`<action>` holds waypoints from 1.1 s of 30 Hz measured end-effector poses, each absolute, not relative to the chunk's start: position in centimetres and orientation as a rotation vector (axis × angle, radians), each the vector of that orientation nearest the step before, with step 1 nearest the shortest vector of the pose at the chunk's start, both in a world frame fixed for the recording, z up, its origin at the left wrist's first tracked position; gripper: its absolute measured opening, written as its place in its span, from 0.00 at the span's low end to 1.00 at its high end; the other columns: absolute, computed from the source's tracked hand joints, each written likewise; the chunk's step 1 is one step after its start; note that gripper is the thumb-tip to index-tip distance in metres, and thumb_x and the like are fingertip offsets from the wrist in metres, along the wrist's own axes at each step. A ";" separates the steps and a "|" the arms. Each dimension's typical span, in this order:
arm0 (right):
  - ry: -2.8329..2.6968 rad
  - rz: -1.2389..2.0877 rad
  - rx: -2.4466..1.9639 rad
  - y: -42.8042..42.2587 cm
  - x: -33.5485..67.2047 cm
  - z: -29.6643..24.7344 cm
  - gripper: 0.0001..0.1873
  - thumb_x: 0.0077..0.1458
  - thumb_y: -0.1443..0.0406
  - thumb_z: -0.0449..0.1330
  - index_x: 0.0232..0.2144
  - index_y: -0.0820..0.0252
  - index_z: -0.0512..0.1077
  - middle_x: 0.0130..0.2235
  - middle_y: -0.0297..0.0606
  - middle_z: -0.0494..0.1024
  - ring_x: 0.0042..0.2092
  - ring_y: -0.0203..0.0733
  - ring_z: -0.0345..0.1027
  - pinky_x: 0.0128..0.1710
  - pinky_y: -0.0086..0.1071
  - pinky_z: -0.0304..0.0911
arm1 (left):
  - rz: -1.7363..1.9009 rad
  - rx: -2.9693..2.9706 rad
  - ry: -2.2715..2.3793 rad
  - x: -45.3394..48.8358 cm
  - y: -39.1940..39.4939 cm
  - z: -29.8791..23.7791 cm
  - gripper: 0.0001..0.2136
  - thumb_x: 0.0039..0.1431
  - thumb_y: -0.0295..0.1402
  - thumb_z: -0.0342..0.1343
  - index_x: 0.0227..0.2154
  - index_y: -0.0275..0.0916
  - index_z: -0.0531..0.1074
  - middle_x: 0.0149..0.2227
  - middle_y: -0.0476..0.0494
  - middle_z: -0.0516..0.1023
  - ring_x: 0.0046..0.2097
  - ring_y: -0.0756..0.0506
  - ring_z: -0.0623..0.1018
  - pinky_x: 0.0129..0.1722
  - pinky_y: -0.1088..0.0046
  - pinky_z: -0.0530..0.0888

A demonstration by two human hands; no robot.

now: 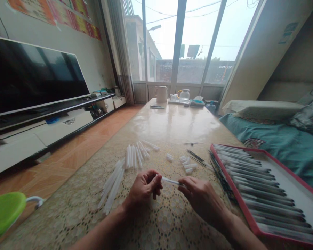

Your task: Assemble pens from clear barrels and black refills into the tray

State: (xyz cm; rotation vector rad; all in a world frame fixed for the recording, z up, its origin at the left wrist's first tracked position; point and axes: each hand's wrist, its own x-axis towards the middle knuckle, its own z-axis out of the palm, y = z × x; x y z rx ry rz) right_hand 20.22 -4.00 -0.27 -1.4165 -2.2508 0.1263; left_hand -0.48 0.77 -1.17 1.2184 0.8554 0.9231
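A slender pale pen refill (170,181) stretches level between my two hands, above the patterned tabletop. My left hand (147,184) pinches its left end between thumb and fingers. Around the right end, the fingers of my right hand (198,192) are closed and hide that end. Left of my hands lie white pen barrels (112,184), with a second bunch of white tubes (134,156) just beyond. Short white pen caps (187,164) and a pair of caps (169,157) rest ahead of my right hand. Thin dark refills (196,157) lie beside the caps.
A red-rimmed box (240,198) with rows of pens (268,194) stands at the right, with dark refills (221,177) along its side. At the table's far end are a beige jug (161,94) and a glass pitcher (184,95). A green stool (6,215) is at lower left.
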 end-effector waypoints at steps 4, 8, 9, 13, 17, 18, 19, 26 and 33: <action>-2.330 -0.137 -1.405 -4.3 19.7 0.4 0.09 0.61 0.64 0.48 0.30 0.56 0.66 0.26 0.32 0.71 0.28 0.37 0.62 0.28 0.30 0.46 | 0.920 1.182 0.802 -0.3 0.3 -1.1 0.12 0.50 0.40 0.59 0.27 0.33 0.70 0.19 0.49 0.74 0.18 0.52 0.71 0.14 0.79 0.67; -2.345 -0.152 -1.417 -4.7 19.4 0.7 0.11 0.61 0.65 0.47 0.27 0.58 0.64 0.25 0.32 0.70 0.26 0.36 0.61 0.27 0.30 0.43 | 0.952 1.157 0.788 -0.1 0.1 -1.0 0.12 0.49 0.39 0.59 0.27 0.34 0.69 0.18 0.50 0.73 0.16 0.53 0.70 0.13 0.80 0.66; -2.345 -0.114 -1.442 -4.7 19.3 0.7 0.11 0.61 0.65 0.47 0.27 0.58 0.64 0.24 0.32 0.70 0.26 0.35 0.61 0.26 0.30 0.43 | 0.961 1.166 0.791 -0.1 0.0 -1.0 0.11 0.49 0.38 0.59 0.27 0.34 0.70 0.18 0.50 0.72 0.16 0.53 0.69 0.13 0.80 0.65; -2.285 0.186 -1.570 -5.0 19.3 0.6 0.15 0.61 0.61 0.45 0.26 0.59 0.66 0.22 0.32 0.70 0.24 0.33 0.61 0.25 0.28 0.43 | 0.971 1.243 0.816 -0.2 -0.3 -0.9 0.10 0.52 0.37 0.58 0.27 0.34 0.70 0.18 0.52 0.71 0.16 0.55 0.67 0.13 0.82 0.63; -2.105 0.647 -1.535 -4.9 19.3 0.9 0.19 0.60 0.58 0.46 0.25 0.60 0.70 0.23 0.32 0.70 0.26 0.33 0.62 0.27 0.25 0.51 | 0.976 1.306 0.831 -0.1 -0.7 -0.9 0.09 0.53 0.37 0.57 0.28 0.35 0.70 0.18 0.52 0.71 0.17 0.56 0.67 0.14 0.82 0.61; -2.067 0.749 -1.511 -4.8 19.3 0.9 0.20 0.60 0.57 0.46 0.25 0.60 0.71 0.23 0.32 0.70 0.27 0.33 0.61 0.28 0.25 0.52 | 0.978 1.312 0.830 -0.1 -0.7 -0.9 0.09 0.53 0.37 0.57 0.28 0.35 0.70 0.18 0.52 0.70 0.17 0.56 0.66 0.15 0.82 0.61; -2.043 0.827 -1.496 -4.7 19.3 1.0 0.21 0.60 0.57 0.46 0.25 0.60 0.72 0.22 0.31 0.69 0.26 0.33 0.61 0.27 0.25 0.52 | 0.978 1.314 0.828 0.0 -0.7 -1.0 0.09 0.53 0.37 0.56 0.27 0.34 0.70 0.19 0.52 0.70 0.17 0.56 0.66 0.15 0.82 0.62; -2.048 0.396 -1.757 -3.5 21.7 2.8 0.16 0.59 0.58 0.45 0.34 0.57 0.70 0.26 0.35 0.73 0.28 0.38 0.66 0.27 0.28 0.53 | 0.971 1.220 0.870 0.4 0.5 -1.4 0.28 0.51 0.43 0.57 0.52 0.32 0.59 0.23 0.49 0.74 0.19 0.53 0.70 0.15 0.80 0.64; -1.979 -0.048 -2.007 -4.0 30.6 6.3 0.12 0.56 0.62 0.48 0.37 0.55 0.70 0.30 0.37 0.78 0.31 0.40 0.71 0.28 0.28 0.57 | 0.947 1.234 0.898 0.3 0.8 -1.1 0.23 0.52 0.42 0.56 0.47 0.32 0.63 0.22 0.50 0.73 0.19 0.53 0.70 0.16 0.80 0.66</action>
